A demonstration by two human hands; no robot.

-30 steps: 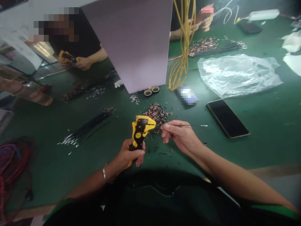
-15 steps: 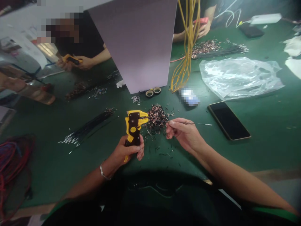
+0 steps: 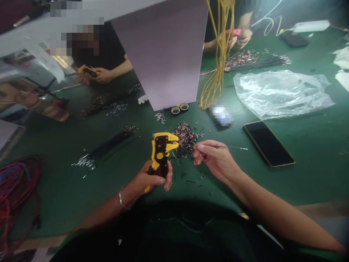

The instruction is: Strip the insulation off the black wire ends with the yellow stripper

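Observation:
My left hand [image 3: 156, 176] is closed around the handles of a yellow and black wire stripper [image 3: 163, 149], its jaws pointing right. Between thumb and fingers, my right hand [image 3: 214, 154] pinches a thin black wire [image 3: 231, 147]. The wire's silvery end sticks out to the right; its other end runs left toward the stripper's jaws, and I cannot tell if it lies between them. Just behind the jaws is a heap of black and copper-coloured wire scraps [image 3: 187, 134]. To the left lies a bundle of black wires [image 3: 109, 145] with silvery ends.
A phone [image 3: 268, 143] and a clear plastic bag [image 3: 282, 92] lie to the right. Yellow cables [image 3: 218, 65] hang beside a pale panel [image 3: 166, 54], with two tape rolls [image 3: 180, 108] at its foot. Red cables [image 3: 19, 189] lie at left. Co-workers' hands [image 3: 102, 75] hold tools across the table.
The stripper in my left hand has moved slightly right, closer to my right hand and the wire. The whole view has shifted a little. Both hands keep their hold.

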